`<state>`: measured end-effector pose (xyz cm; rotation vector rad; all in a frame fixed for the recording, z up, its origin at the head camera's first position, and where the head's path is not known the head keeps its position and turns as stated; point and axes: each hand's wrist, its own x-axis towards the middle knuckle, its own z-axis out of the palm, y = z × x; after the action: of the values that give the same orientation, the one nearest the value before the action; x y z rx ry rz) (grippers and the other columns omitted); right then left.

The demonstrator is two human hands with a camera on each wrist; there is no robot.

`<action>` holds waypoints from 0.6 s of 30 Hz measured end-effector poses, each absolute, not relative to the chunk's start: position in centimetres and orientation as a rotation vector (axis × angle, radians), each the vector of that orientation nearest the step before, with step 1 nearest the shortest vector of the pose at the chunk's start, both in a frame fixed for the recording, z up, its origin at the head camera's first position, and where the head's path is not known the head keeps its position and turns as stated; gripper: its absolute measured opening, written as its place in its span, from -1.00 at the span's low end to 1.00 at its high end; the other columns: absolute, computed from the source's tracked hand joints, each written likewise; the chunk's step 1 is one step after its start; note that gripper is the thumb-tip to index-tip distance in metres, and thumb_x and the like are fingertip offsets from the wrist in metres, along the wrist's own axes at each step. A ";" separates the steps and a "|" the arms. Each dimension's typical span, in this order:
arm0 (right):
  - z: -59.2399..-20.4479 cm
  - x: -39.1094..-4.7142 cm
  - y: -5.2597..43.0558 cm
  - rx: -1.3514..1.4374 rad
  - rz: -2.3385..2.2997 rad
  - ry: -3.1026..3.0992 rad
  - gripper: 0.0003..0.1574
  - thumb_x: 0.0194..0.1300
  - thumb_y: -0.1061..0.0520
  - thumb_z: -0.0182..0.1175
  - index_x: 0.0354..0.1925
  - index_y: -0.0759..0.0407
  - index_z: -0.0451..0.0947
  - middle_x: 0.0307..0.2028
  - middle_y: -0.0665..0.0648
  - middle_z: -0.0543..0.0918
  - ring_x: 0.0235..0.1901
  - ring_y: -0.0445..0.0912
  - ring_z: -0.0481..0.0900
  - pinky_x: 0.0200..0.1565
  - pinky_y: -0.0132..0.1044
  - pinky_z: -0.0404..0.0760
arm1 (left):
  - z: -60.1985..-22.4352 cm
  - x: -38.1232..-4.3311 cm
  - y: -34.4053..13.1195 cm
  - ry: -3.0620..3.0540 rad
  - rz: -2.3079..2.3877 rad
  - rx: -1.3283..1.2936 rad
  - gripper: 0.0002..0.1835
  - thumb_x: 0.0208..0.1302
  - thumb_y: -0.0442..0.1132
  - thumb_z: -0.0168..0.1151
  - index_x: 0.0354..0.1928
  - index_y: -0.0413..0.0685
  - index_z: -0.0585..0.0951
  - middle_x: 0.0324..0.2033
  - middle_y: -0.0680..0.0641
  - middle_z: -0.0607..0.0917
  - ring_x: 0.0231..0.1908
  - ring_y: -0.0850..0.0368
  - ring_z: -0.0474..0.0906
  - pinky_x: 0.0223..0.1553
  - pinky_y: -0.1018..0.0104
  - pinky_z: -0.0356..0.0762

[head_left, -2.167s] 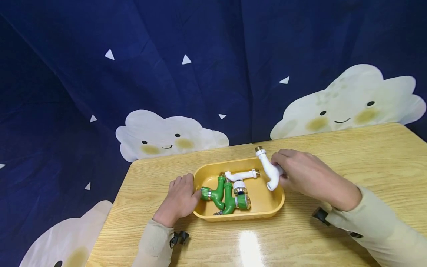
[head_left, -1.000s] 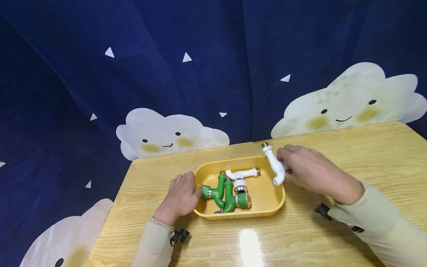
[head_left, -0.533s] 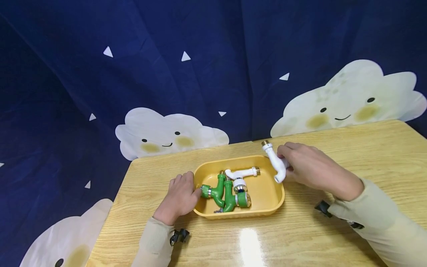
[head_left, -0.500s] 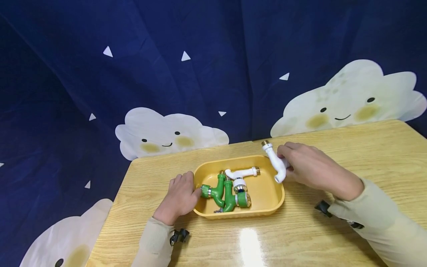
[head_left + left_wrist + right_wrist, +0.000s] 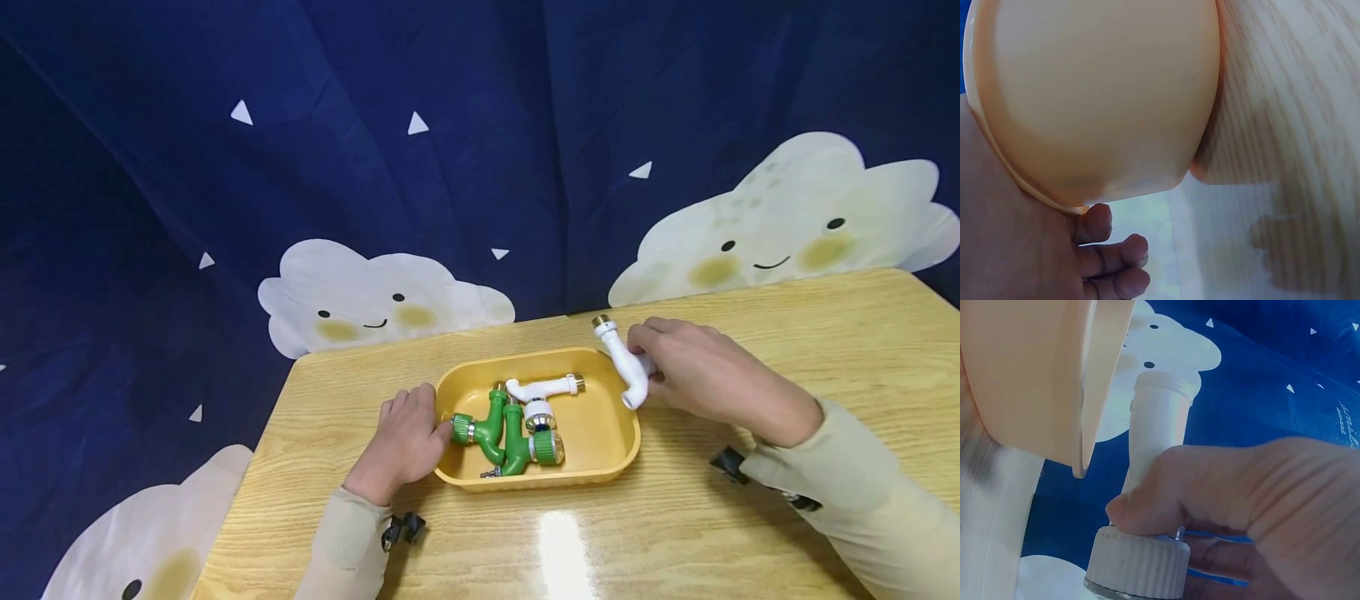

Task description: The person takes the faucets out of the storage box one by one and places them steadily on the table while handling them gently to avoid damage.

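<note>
In the head view, a yellow plastic basin (image 5: 592, 442) sits on the table with two green taps (image 5: 495, 429) and one white tap (image 5: 551, 388) lying inside. My left hand (image 5: 401, 437) grips the basin's left end, thumb over the rim; the left wrist view shows its curled fingertips (image 5: 1132, 250) just past the rim. Over the basin's right end, my right hand (image 5: 697, 371) holds another white tap (image 5: 626, 367), tilted, brass thread up and spout toward the front. Up close in the right wrist view, the thumb lies across its body above the ribbed white knob (image 5: 1141, 562).
A light wooden table (image 5: 465, 542) carries the basin, with its back edge against a dark blue curtain (image 5: 450, 183) printed with smiling clouds. Black wrist-camera mounts (image 5: 405, 529) sit under both cuffs.
The right hand has shifted a little to the right and back with the white tap, toward the basin's right rim. The left hand and the taps in the basin have stayed put.
</note>
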<state>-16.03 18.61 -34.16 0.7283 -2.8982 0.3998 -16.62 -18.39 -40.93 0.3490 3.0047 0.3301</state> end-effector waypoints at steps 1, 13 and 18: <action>-34.2 -16.1 18.6 0.727 0.402 -2.901 -0.54 0.02 0.04 0.62 -0.19 0.08 0.60 -0.34 -0.03 0.60 -0.42 -0.17 0.45 -0.38 -0.27 0.44 | -40.9 -16.6 -18.4 3.004 0.331 0.348 -0.77 0.39 -0.06 0.05 -0.20 -0.06 0.34 -0.34 -0.06 0.38 -0.26 -0.01 0.24 -0.09 0.14 0.16; -34.2 -16.5 18.9 0.716 0.398 -2.917 -0.59 0.05 0.10 0.59 -0.19 0.10 0.60 -0.34 -0.02 0.60 -0.42 -0.16 0.45 -0.38 -0.27 0.43 | -40.7 -16.5 -18.3 3.004 0.340 0.348 -0.78 0.40 -0.08 0.05 -0.21 -0.06 0.33 -0.34 -0.07 0.37 -0.26 -0.01 0.23 -0.09 0.14 0.14; -34.1 -16.6 19.0 0.707 0.396 -2.926 -0.58 0.04 0.11 0.59 -0.19 0.09 0.60 -0.34 -0.03 0.59 -0.42 -0.16 0.44 -0.38 -0.27 0.42 | -40.7 -16.5 -18.3 3.003 0.339 0.350 -0.78 0.40 -0.08 0.06 -0.22 -0.06 0.33 -0.35 -0.06 0.37 -0.27 -0.01 0.23 -0.10 0.14 0.14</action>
<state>-16.59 18.96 -34.11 0.7070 -2.9263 0.3957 -16.52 -18.29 -40.66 0.3498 3.0031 0.3393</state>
